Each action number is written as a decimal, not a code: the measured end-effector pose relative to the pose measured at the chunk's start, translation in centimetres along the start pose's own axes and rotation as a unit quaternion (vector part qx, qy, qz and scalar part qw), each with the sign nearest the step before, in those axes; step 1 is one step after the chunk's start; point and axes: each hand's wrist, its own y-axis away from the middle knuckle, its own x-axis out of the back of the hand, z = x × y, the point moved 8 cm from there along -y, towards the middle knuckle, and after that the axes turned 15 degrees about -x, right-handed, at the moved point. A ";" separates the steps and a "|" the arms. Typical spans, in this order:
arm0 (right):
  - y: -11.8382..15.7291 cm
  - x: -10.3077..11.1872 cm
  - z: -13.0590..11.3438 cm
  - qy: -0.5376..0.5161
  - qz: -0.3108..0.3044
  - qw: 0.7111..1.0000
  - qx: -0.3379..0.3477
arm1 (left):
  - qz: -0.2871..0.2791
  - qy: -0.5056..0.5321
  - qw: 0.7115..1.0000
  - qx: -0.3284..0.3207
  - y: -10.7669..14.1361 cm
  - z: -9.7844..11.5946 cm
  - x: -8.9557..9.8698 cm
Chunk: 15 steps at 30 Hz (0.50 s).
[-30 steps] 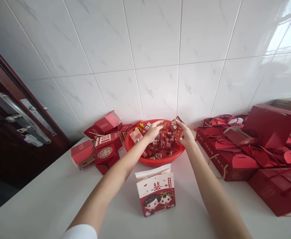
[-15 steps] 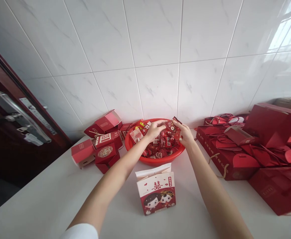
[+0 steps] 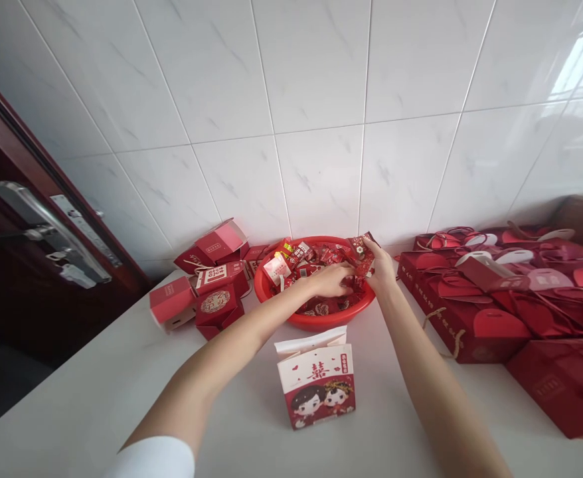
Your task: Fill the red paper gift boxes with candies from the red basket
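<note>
A red basin (image 3: 309, 324) filled with red-wrapped sweets (image 3: 321, 307) stands against the wall. My left hand (image 3: 332, 280) reaches down among the sweets on the basin's right half; its fingertips are hidden there. At the basin's right rim, my right hand (image 3: 382, 265) is closed on a dark red patterned packet (image 3: 361, 247). Nearer to me, between my forearms, a white and red gift bag (image 3: 317, 388) with two cartoon faces stands upright, its top partly open.
Small red boxes (image 3: 219, 305) lie left of the basin. On the right are many red gift boxes (image 3: 471, 325) with cord handles. A dark door (image 3: 17, 265) with a metal handle is at the left. White tiles (image 3: 316, 166) cover the wall behind.
My left hand has moved away from the packet and down into the sweets. My right hand still holds the packet near the rim. The large upright box at the right is no longer visible there.
</note>
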 end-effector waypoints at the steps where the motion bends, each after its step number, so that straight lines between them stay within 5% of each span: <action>1: 0.1 0.0 -0.1 -0.006 0.001 1.000 0.003 | -0.011 -0.003 1.000 -0.002 -0.7 0.1 -0.5; 9: 0.1 0.3 0.0 -0.010 0.009 1.000 -0.012 | -0.012 0.048 0.997 0.055 -1.6 -2.2 -1.5; 15: -0.1 0.1 0.2 0.006 -0.015 1.000 -0.022 | 0.132 0.110 0.980 0.098 0.2 -4.8 2.5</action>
